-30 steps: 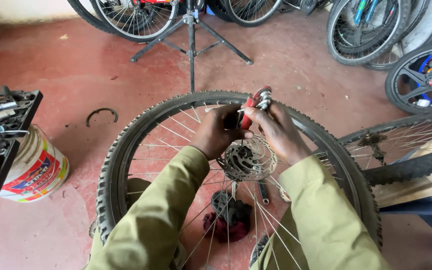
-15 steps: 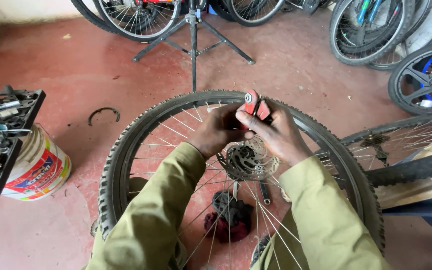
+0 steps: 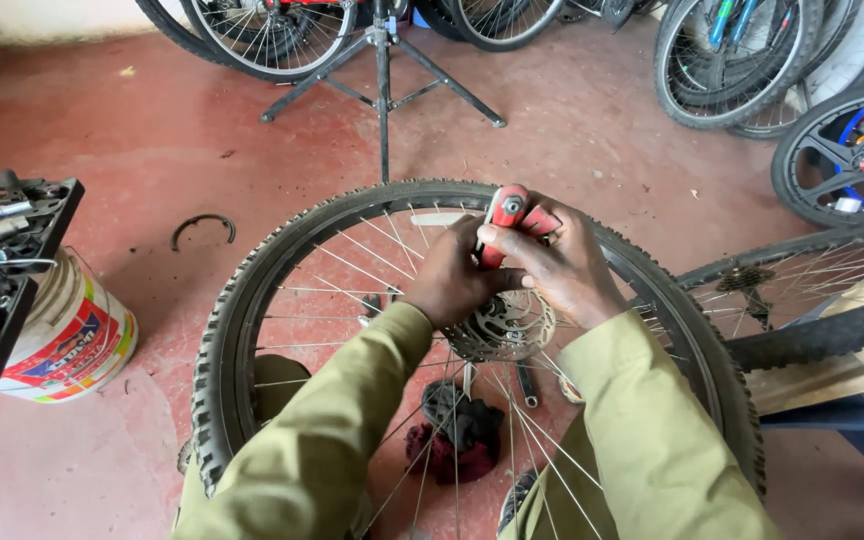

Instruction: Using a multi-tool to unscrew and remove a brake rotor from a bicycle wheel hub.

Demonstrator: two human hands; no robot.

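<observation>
A red floor [image 3: 102, 120] bears a paint bucket [image 3: 67, 335] and metal ring [image 3: 202, 228].

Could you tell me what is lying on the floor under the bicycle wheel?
Through the spokes of the wheel, a dark red rag and a thin tool show on the floor. Anything beneath the brake disc and the sleeves is covered.

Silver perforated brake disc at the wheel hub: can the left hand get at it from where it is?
Probably yes. The left hand sits just above the silver perforated brake disc, nothing between them, though it shares the red-handled folding tool with the right hand.
</observation>
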